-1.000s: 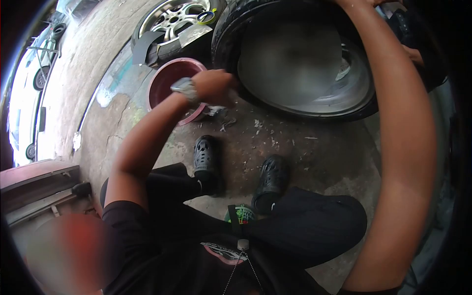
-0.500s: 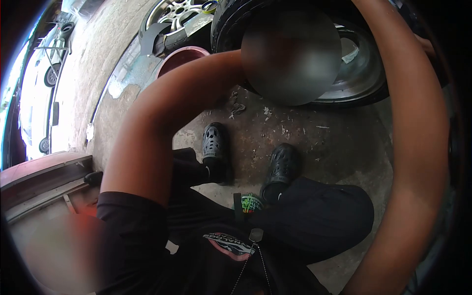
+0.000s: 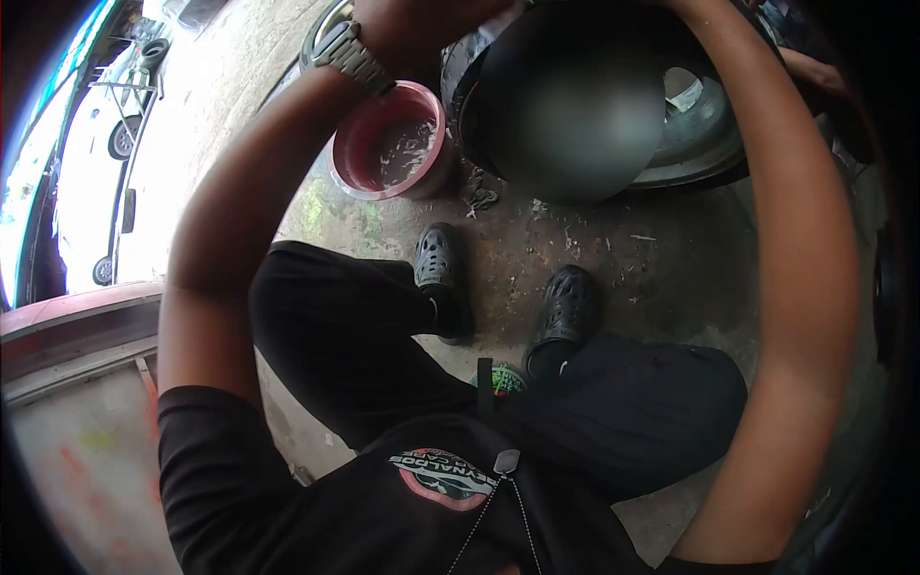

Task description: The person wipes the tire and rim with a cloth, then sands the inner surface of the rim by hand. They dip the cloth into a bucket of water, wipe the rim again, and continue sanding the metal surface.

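Note:
My left hand, with a metal-banded watch on its wrist, is at the top edge, above and beside a black tire. Its fingers are cut off or in shadow, so their grip does not show. My right arm stretches up along the right side; the hand lies beyond the top edge. Between the arms is the tire with a grey metal wheel rim, lying on the floor. A round blurred patch hides much of it.
A reddish tub of water stands left of the tire. Scraps litter the concrete floor before my clogs. Another person's arm shows at the upper right. A red-edged panel stands at left.
My left arm has swung up and left, away from the blurred patch, bringing its hand and watch into view. More of the tub shows. My right arm has shifted slightly.

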A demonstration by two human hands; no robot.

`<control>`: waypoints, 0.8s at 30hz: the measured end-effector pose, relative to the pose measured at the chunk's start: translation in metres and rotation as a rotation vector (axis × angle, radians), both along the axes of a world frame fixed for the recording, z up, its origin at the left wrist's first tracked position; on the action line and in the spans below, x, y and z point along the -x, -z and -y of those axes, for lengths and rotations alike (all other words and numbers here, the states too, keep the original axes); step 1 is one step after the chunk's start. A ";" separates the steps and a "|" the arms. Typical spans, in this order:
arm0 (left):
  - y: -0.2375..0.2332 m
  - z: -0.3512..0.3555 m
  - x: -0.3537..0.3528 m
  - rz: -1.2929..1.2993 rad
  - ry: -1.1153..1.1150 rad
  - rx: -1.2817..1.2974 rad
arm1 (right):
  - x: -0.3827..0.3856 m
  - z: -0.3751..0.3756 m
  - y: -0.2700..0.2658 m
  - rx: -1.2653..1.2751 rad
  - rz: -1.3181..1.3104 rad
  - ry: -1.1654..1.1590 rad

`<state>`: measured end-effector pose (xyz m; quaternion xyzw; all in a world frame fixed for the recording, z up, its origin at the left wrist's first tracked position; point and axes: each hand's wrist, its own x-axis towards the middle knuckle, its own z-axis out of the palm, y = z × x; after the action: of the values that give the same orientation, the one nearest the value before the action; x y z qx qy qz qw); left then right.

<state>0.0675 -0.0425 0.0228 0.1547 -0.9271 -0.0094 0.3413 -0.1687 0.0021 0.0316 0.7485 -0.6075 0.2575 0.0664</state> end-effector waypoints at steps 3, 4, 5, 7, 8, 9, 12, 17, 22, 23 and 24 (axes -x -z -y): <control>0.031 0.024 0.018 -0.348 -0.234 -0.072 | -0.013 -0.008 0.000 0.124 0.007 0.091; 0.042 0.025 0.025 -0.383 -0.255 -0.167 | -0.020 -0.013 -0.006 0.070 0.039 0.186; 0.051 0.023 0.031 -0.416 -0.273 -0.266 | -0.015 -0.009 -0.002 0.240 0.130 0.168; 0.061 0.016 0.035 -0.464 -0.238 -0.279 | -0.006 -0.006 0.009 0.572 0.308 0.133; 0.062 0.012 0.031 -0.487 -0.222 -0.279 | 0.001 -0.016 0.008 0.590 0.465 0.143; 0.062 0.008 0.029 -0.510 -0.203 -0.276 | 0.007 -0.030 0.010 0.622 0.620 0.191; 0.054 -0.013 0.026 -0.542 -0.123 -0.288 | 0.013 -0.128 0.032 0.842 1.257 0.436; 0.049 -0.001 0.035 -0.455 -0.209 -0.297 | 0.053 -0.229 0.164 0.792 1.520 1.163; 0.040 0.003 0.033 -0.427 -0.066 -0.353 | 0.009 -0.255 0.223 0.216 1.617 1.352; 0.041 0.007 0.029 -0.425 -0.007 -0.346 | 0.003 -0.253 0.229 0.103 1.589 1.313; 0.042 0.011 0.025 -0.423 0.047 -0.339 | -0.001 -0.246 0.232 -0.014 1.558 1.270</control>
<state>0.0426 -0.0532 -0.0187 0.1827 -0.8236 -0.2043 0.4965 -0.1674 0.2476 -0.2004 -0.0908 -0.7698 0.5888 -0.2292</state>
